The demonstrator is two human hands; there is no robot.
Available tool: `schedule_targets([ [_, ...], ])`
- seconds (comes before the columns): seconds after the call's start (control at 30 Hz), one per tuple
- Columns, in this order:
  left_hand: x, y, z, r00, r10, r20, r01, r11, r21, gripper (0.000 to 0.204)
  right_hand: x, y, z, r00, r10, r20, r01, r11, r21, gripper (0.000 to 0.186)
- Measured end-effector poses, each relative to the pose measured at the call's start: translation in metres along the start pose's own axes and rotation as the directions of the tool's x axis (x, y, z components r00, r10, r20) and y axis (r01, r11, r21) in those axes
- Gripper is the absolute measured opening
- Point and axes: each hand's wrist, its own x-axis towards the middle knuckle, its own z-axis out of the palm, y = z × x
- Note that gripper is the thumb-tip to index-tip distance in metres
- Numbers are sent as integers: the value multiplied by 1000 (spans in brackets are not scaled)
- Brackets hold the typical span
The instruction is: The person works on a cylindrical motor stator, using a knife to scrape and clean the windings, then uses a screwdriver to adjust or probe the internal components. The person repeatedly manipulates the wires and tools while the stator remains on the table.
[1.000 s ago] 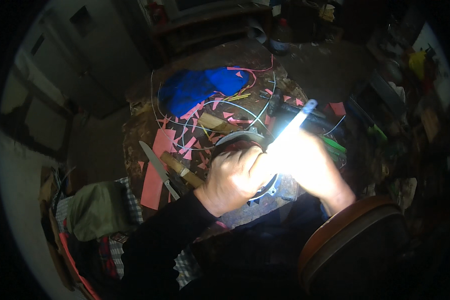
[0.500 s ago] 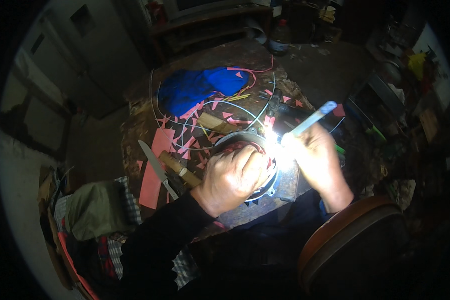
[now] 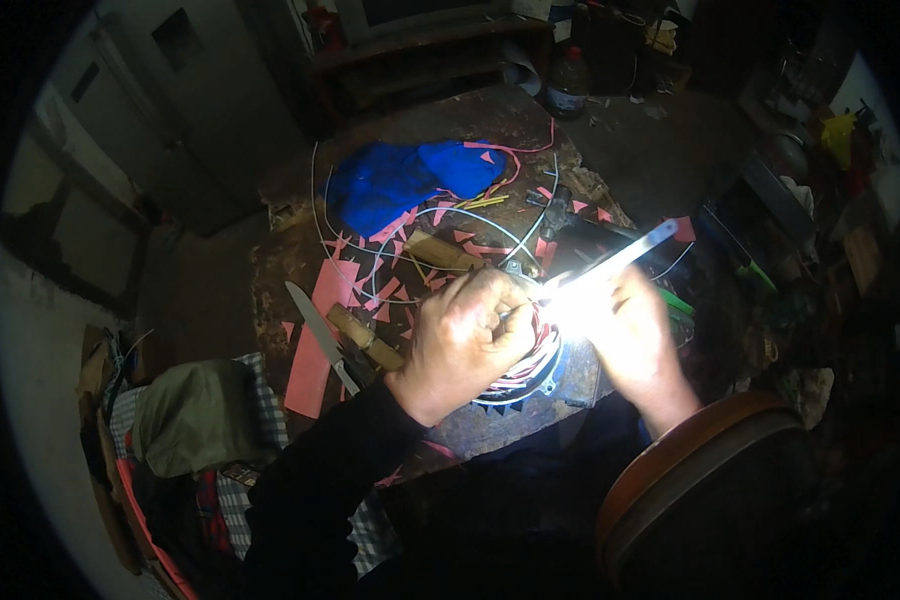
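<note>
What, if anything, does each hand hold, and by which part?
Right hand: pale flat strip, upper end free; glare hides the exact grip. Left hand: over the round housing; hold unclear.

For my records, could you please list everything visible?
Table: one, brown, centre
Housing: one, grey, centre
Tool: one, whitish, in right hand
Knife: one, silver, left
Strip: one, pink, by knife
Scraps: many, pink, across table
Cloth: one, blue, far side
Wooden pieces: two, tan, centre
Cable: unclear, pale, across table
Bottle: one, dark, beyond table
Bundle: one, olive, lower left
Clutter: uncounted, dark, far right
Left hand: one, bare, at housing
Right hand: one, bare, holding tool
</note>
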Motion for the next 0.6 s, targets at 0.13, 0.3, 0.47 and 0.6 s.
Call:
schedule_targets([
  [0.13,1,-2,-2,991,-125,55,133,976,-170,12,-2,4,11,962,-265,61,272,930,-246,20],
  [0.3,0,-4,-1,947,-274,167,321,825,-465,10,5,11,13,987,-146,-63,157,960,233,14],
  [0.47,1,-9,-1,930,-307,203,367,802,-471,8,1,14,16,962,-271,32,271,935,-230,15],
  [0.6,0,-6,-4,912,-353,210,411,767,-494,6,9,17,6,986,-152,-71,157,986,64,18],
])
